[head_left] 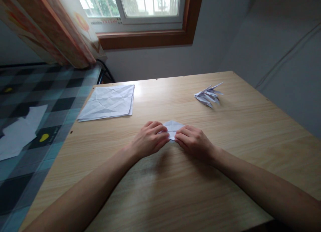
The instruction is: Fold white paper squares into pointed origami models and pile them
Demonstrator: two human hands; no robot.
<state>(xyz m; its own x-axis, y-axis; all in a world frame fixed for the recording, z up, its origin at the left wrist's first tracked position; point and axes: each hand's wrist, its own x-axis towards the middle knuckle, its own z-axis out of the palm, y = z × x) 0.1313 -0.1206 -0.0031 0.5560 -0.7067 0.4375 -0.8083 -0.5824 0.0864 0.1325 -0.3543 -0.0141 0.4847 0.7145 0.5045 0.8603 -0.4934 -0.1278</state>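
A small folded piece of white paper (173, 127) lies on the wooden table (175, 191) between my hands. My left hand (149, 138) rests on its left side with fingers curled and pressed onto the paper. From the other side, my right hand (192, 140) pinches the paper's right edge with bent fingers. Most of the paper's near part is hidden under my fingers.
A stack of creased white paper sheets (107, 102) lies at the table's back left. Folded paper figures (208, 95) sit at the back right. A checkered bed cover (32, 125) with loose paper sheets (20, 130) is to the left. A window (140, 11) and curtain (57, 27) are behind.
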